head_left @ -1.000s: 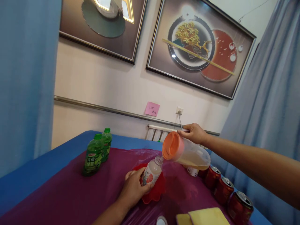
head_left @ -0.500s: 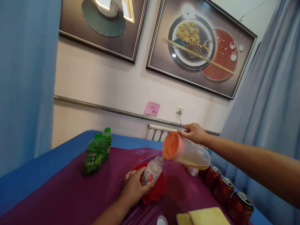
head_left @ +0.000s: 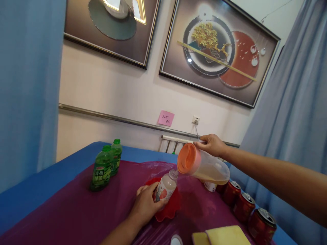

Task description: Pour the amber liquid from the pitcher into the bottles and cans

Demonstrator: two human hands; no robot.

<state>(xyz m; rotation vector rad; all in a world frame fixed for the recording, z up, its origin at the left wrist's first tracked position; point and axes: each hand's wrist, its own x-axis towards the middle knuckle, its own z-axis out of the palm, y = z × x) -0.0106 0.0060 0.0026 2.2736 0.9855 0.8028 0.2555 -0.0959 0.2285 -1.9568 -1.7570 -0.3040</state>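
My left hand (head_left: 146, 202) is wrapped round a small clear bottle (head_left: 166, 188) with a printed fruit label, tilted a little to the right over a red scalloped dish (head_left: 167, 212). The bottle's neck has no cap on it. My right hand (head_left: 211, 144) grips the handle of a clear plastic pitcher (head_left: 209, 166) with an orange lid (head_left: 188, 158). The pitcher is tipped on its side, its lid end at the bottle's mouth. Pale yellowish liquid lies along its lower side. Whether a stream is running into the bottle is hard to make out.
Two green bottles (head_left: 102, 170) stand at the left. Several red cans (head_left: 244, 206) line the right edge, near a white cup-like item (head_left: 210, 186). Yellow cloths (head_left: 224, 236) and a white cap (head_left: 176, 240) lie in front on the purple plastic sheet (head_left: 102, 211).
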